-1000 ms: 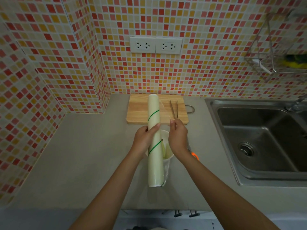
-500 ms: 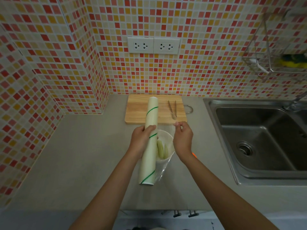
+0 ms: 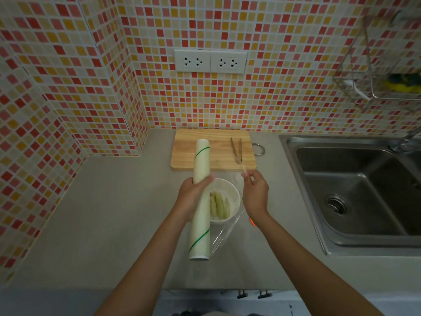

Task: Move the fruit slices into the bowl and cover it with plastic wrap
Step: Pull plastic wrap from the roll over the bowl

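Observation:
A white bowl (image 3: 233, 192) stands on the grey counter in front of the cutting board, with several pale green fruit slices (image 3: 219, 204) inside. My left hand (image 3: 193, 197) grips the long roll of plastic wrap (image 3: 200, 233), held lengthwise over the bowl's left side. My right hand (image 3: 255, 192) pinches the free edge of the clear film (image 3: 224, 236) to the right of the bowl. The film stretches from the roll across the bowl, and its near part hangs down to the counter.
A wooden cutting board (image 3: 216, 153) lies against the tiled wall with metal tongs (image 3: 237, 149) on its right side. A steel sink (image 3: 355, 190) fills the right. An orange item (image 3: 251, 221) peeks out under my right wrist. A wire rack (image 3: 382, 71) hangs top right.
My right hand has pulled the film's edge to the right, away from the roll. The bowl and the slices now show between my hands.

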Tool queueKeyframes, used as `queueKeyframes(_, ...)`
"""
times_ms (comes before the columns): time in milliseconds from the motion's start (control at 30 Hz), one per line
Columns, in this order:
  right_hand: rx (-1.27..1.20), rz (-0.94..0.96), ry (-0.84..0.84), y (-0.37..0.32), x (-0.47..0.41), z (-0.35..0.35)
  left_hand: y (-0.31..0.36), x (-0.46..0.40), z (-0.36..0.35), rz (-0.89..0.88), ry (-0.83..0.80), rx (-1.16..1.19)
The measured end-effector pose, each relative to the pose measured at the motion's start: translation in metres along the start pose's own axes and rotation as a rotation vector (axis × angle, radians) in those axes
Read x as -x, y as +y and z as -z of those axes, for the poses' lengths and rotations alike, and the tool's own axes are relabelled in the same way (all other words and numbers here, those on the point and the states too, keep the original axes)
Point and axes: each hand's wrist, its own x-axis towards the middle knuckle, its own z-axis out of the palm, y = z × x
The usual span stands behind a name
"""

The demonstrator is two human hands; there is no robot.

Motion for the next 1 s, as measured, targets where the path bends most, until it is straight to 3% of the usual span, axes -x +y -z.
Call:
queueKeyframes(533, 0.082, -0.047, -0.016, 0.021, -0.011, 0.008, -0.01, -0.009, 0.012, -0.025, 0.042, -0.185)
queueKeyframes(733, 0.08, -0.072, -0.009, 0.027, -0.013, 0.01, -0.011, -0.017, 0.023, -0.047, 0.099, -0.154)
queueKeyframes(1000, 0.106, -0.088, -0.02, 0.034, -0.016, 0.009, -0.017, -0.016, 0.028, -0.011, 0.053, -0.22)
